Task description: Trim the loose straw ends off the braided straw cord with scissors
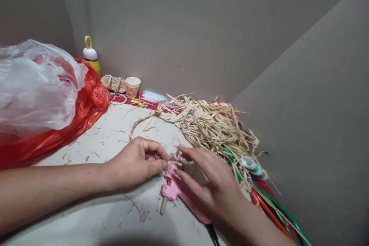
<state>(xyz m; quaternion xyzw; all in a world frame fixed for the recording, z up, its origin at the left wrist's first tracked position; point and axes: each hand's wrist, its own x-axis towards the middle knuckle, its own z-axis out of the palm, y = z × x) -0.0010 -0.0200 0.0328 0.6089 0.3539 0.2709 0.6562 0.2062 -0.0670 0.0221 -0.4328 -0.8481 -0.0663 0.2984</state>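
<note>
My left hand [137, 163] rests on the pale table [109, 215], its fingers curled and its thumb and forefinger pinched on a short straw strip [174, 163]. My right hand [209, 184] lies just to the right, fingers stretched out and a little apart, over a pink glue gun [171, 190] that lies on the table. The right fingertips reach toward the same strip. Behind both hands spreads a loose heap of dry straw strips [210, 127].
A clear plastic bag [34, 88] over a red one [86, 111] fills the left. At the back stand a yellow bottle [91, 58], a woven straw piece [114, 83] and a paper cup [133, 86]. Green and red sticks [276, 211] lie along the right wall.
</note>
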